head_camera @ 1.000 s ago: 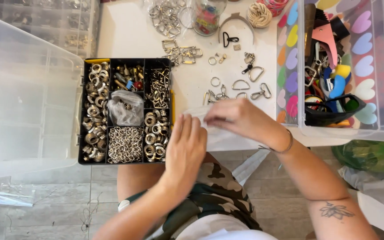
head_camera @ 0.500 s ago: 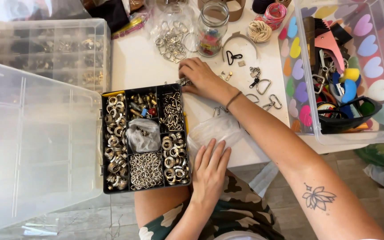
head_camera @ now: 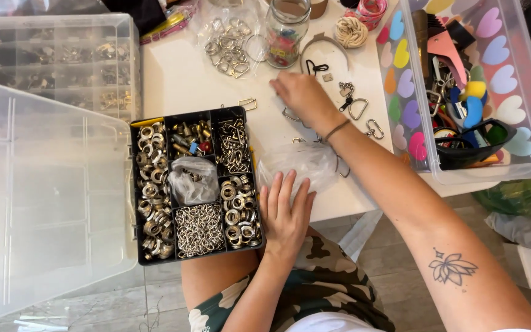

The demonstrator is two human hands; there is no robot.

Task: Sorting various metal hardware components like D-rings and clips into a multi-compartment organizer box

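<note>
The right hand had left the tray for loose clips, grip unclear, while the left, fingers flat, pinned the bag.

Glass jar w/ maybe beads, twine ball, heart-patterned bin.

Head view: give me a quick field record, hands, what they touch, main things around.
left hand: flat, palm down, on clear plastic bag at table edge
right hand: reaching over white table, among loose metal clips
organizer tray: black, compartments of metal rings and eyelets
glass jar: upright, beyond right hand
clear bin: heart stickers, tools inside
</note>
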